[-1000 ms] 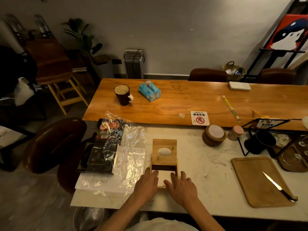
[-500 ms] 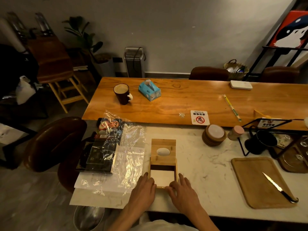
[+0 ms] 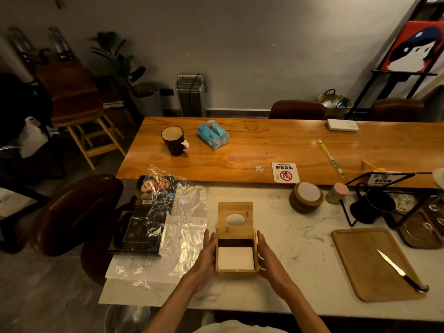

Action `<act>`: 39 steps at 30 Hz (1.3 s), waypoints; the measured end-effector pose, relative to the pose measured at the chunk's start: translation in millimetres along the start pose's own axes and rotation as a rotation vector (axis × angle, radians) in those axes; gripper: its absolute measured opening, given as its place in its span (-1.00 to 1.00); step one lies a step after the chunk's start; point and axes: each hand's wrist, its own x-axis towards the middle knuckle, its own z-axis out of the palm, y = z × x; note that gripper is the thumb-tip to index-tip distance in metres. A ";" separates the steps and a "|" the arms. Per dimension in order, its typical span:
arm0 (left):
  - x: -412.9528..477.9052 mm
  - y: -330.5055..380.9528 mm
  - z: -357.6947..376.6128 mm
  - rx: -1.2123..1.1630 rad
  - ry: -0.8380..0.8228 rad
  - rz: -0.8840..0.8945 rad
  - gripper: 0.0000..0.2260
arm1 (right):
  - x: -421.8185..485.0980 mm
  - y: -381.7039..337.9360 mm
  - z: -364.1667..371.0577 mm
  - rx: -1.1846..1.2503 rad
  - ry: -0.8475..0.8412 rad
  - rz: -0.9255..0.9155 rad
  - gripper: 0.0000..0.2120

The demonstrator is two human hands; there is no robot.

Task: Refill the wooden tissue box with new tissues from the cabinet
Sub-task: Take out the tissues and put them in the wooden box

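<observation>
While both hands bracket the wooden tissue box (image 3: 236, 273), neither is closed around it. The left hand (image 3: 207, 257) lies flat against the box's left wall with its fingers extended. The right hand (image 3: 267, 258) lies against the right wall in the same way, thumb along the upper edge. Whether the right hand's lower fingers bend under the box cannot be told.

The wooden tissue box stands on the white marble surface (image 3: 293, 251), near its front edge. Its sliding lid (image 3: 235, 212), which has an oval slot, is drawn toward the far side, so the near half of the box is uncovered. A stack of white tissues (image 3: 236, 258) lies inside the uncovered half, below the rim.

- Left of the box: a sheet of clear plastic wrap (image 3: 185, 227), partly covering a dark printed package (image 3: 141, 227).
- Right of the box, well apart: a wooden tray (image 3: 365, 258) carrying a knife (image 3: 400, 270).
- Beyond the box to the right: a stack of coasters (image 3: 306, 197) and a small pink-lidded jar (image 3: 336, 193).
- Beyond the box, on the adjoining wooden surface (image 3: 264, 145): a dark mug (image 3: 174, 140), a blue tissue pack (image 3: 212, 134) and a no-smoking sign (image 3: 285, 173).
</observation>
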 end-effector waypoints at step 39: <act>10.3 -15.0 -32.9 0.178 0.031 0.038 -0.47 | 21.2 31.5 -26.1 0.035 0.155 0.055 -0.46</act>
